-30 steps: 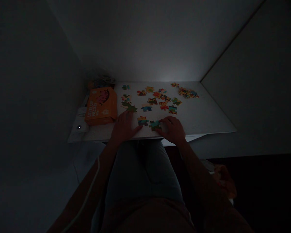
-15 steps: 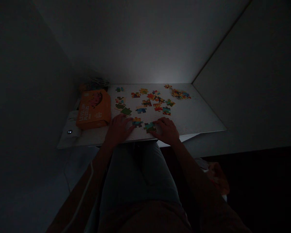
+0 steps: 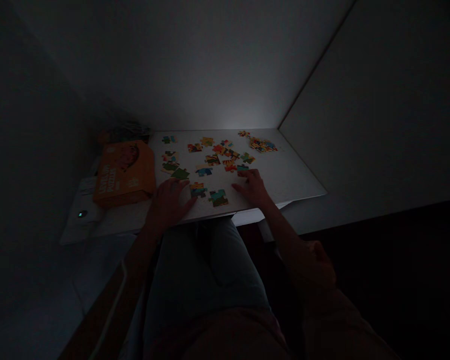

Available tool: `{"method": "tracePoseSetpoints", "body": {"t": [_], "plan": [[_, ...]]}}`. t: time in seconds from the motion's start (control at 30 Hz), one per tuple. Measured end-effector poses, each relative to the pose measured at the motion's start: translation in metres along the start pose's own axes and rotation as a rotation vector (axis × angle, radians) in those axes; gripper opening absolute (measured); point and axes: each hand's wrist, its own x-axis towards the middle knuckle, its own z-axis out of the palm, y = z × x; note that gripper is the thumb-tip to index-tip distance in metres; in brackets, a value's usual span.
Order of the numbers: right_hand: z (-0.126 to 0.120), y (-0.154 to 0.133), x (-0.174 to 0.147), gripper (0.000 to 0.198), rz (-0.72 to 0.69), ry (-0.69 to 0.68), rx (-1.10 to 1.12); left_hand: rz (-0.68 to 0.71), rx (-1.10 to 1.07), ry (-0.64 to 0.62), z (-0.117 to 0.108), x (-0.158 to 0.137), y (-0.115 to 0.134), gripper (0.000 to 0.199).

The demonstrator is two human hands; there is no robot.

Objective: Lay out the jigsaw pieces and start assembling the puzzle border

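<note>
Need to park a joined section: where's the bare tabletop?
Free: the table's right side, between the right hand and right edge, below the far pile. Crowded: the middle scatter and the left, taken by the orange box.

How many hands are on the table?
2. The left hand rests flat near the front edge of the table, beside a puzzle piece. The right hand reaches toward the loose pieces further back. No other hands show.
</note>
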Motion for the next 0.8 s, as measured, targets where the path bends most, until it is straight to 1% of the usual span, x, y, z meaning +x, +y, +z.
{"method": "tracePoseSetpoints", "body": {"t": [0.07,0.13,0.2,0.3,0.4,0.47,0.53,0.6,0.67,0.73,0.8], "plan": [[-0.007,0.026,0.018,0.072,0.044,0.027,-0.075,-0.002,-0.001,0.004,0.0,0.0,0.0,0.067],[-0.015,0.047,0.033,0.079,0.065,-0.012,-0.086,-0.014,-0.002,0.007,0.0,0.0,0.0,0.071],[-0.022,0.059,0.044,0.08,0.06,-0.078,-0.056,-0.021,-0.009,0.01,0.0,0.0,0.0,0.074],[-0.03,0.065,0.052,0.077,0.022,-0.125,-0.031,-0.024,-0.016,0.004,0.0,0.0,0.0,0.074],[-0.036,0.059,0.05,0.077,0.016,-0.094,-0.037,-0.025,-0.01,-0.004,-0.001,0.0,0.001,0.074],[-0.038,0.047,0.043,0.078,0.02,-0.053,-0.014,-0.027,-0.005,-0.005,-0.002,-0.001,0.003,0.074],[-0.035,0.024,0.032,0.074,-0.024,-0.05,0.037,-0.035,-0.002,-0.008,-0.002,-0.001,0.004,0.071],[-0.027,-0.007,0.019,0.066,-0.134,-0.12,0.071,-0.046,-0.003,-0.021,-0.002,0.0,0.005,0.064],[-0.014,-0.039,0.006,0.058,-0.26,-0.229,0.049,-0.057,-0.002,-0.031,-0.002,0.0,0.005,0.057],[0.001,-0.067,-0.004,0.055,-0.337,-0.301,0.023,-0.051,-0.006,-0.037,-0.003,0.0,0.005,0.055],[0.014,-0.084,-0.009,0.056,-0.375,-0.332,0.007,-0.034,-0.011,-0.041,-0.004,0.0,0.005,0.055]]}}
